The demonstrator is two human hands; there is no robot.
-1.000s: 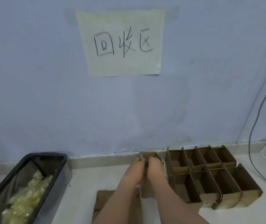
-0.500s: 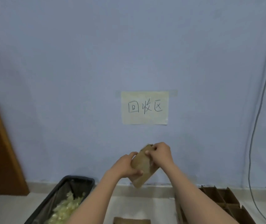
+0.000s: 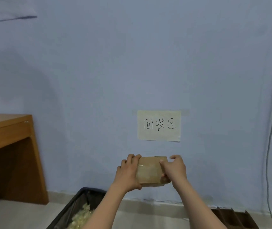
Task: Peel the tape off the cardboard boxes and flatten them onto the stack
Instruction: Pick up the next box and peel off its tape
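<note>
Half a second earlier the cardboard box (image 3: pixel 151 171) had been tilted on its corner between the hands; now it lay level, turned broadside to the camera, with its taped face towards the viewer and a wide band of clear tape (image 3: pixel 148 173) glinting across it; a second before that, both hands had been down among the open boxes on the floor, so the box had been lifted from that row and brought up to chest height in front of the wall, just below the paper sign (image 3: pixel 159 126).

The left hand (image 3: pixel 128 172) clasped the left end, fingers curled over the top edge and thumb beneath; the right hand (image 3: pixel 174 169) gripped the right end, its thumb lying across the near face at the tape's edge, the other fingers wrapped round the far side.

That turn seemed to mean the tape was now presented for peeling, though no corner looked lifted yet; the peeling step appeared to be just starting.

Below, the black bin (image 3: pixel 82 204) holding crumpled tape sat near left, directly under the arms; the remaining open boxes (image 3: pixel 231 219) showed at the near right by the skirting; a wooden worktop (image 3: pixel 4 123) stood at the far left; the flattened stack was out of view.
</note>
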